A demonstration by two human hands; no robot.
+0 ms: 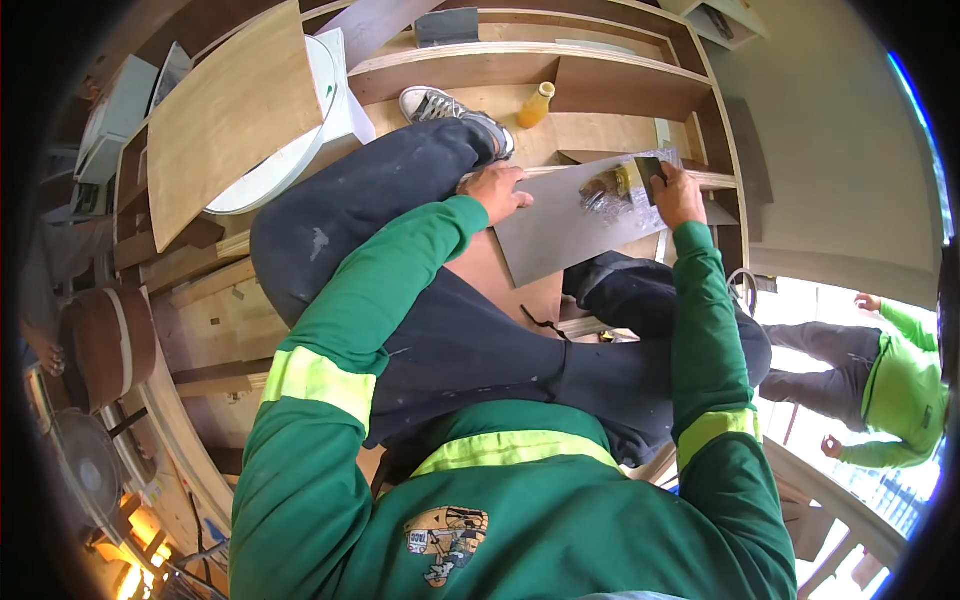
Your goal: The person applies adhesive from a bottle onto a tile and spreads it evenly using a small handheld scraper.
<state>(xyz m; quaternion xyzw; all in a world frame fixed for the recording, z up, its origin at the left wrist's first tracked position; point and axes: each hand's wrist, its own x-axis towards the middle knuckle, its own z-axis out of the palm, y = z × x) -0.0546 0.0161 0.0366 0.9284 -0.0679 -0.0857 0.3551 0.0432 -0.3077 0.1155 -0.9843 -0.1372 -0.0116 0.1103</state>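
Note:
Across my lap and the wooden frame lies a grey flat sheet (550, 222), tilted with its right end farther away. Crumpled clear plastic (655, 215) and a brown smear rest on its right part. My right hand (679, 195) is closed on a flat dark tool (650, 172), like a scraper or wide brush; its yellowish end sits over the plastic, and its exact kind is unclear. At the sheet's left edge is my left hand (493, 192), fingers and thumb apart, gripping nothing visible. Just beyond it is my shoe (440, 105).
An orange-yellow bottle (537, 106) stands inside the wooden frame (600, 78). To the left, a thin wooden board (235, 120) leans over a white round-edged piece (280, 178). Another person (890, 385) in bright green is at the right. A brown seat (108, 345) stands at the left.

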